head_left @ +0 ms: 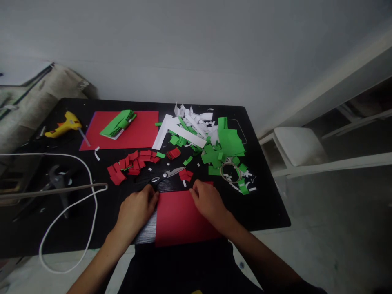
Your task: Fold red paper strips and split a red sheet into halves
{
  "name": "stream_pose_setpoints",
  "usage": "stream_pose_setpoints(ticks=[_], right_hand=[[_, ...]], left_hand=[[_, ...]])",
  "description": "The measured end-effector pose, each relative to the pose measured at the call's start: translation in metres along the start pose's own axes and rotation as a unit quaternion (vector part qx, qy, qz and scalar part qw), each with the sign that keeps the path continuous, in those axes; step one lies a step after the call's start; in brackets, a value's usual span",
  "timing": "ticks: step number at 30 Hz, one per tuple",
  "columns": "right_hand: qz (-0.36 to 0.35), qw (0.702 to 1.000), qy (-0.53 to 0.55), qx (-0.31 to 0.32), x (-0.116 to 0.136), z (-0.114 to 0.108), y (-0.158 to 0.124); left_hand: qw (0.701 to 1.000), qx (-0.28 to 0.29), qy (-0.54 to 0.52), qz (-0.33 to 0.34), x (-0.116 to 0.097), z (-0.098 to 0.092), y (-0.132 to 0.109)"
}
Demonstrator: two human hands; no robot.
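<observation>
Red paper sheet (183,218) is pinned flat at the near edge of the desk (266,212). Left hand (136,210) is pressed loosely curled on its left edge, right hand (208,202) on its far right corner; neither grip is closed around it. Sheet is judged light, thin, easily creased, and best taken by the edges. Scissors (165,176) lie just beyond the left grip.

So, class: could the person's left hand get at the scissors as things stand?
Probably yes: the left hand rests at the red sheet's left edge, and the scissors lie just beyond its fingertips with nothing between.
</observation>
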State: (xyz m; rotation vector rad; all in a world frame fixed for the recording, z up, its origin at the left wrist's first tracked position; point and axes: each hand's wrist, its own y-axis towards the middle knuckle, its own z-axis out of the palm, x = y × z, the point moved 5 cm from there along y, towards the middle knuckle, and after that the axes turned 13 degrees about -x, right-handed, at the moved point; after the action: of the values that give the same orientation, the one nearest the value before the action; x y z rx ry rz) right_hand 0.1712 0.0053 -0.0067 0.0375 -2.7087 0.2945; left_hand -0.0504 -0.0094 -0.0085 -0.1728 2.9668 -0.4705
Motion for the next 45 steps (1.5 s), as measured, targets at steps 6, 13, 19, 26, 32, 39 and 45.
stream_pose_setpoints(ticks=[6, 13, 19, 26, 32, 39, 45], right_hand=[[0.022, 1.0, 0.002, -0.009, -0.018, -0.006, -0.002], [0.043, 0.999, 0.011, -0.016, -0.032, -0.015, -0.003], [0.061, 0.998, 0.013, -0.019, -0.042, -0.021, -0.003], [0.065, 0.998, 0.008, -0.023, -0.049, -0.029, -0.002], [0.073, 0.997, 0.012, -0.03, -0.053, -0.031, -0.003], [0.07, 0.997, 0.018, -0.037, -0.054, -0.029, -0.004], [0.064, 0.997, 0.004, -0.031, -0.053, -0.029, -0.004]], left_hand=[[1.0, 0.001, 0.001, 0.001, 0.0, 0.0, 0.0], [1.0, 0.0, 0.002, 0.007, 0.0, 0.0, 0.0], [1.0, 0.006, 0.006, 0.001, -0.001, -0.002, -0.001], [1.0, 0.0, 0.011, 0.001, 0.001, 0.001, 0.0], [1.0, -0.008, 0.008, 0.005, 0.0, 0.001, 0.0], [1.0, -0.006, 0.013, 0.001, -0.002, -0.001, -0.001], [0.999, -0.005, 0.048, 0.005, -0.008, -0.006, -0.004]])
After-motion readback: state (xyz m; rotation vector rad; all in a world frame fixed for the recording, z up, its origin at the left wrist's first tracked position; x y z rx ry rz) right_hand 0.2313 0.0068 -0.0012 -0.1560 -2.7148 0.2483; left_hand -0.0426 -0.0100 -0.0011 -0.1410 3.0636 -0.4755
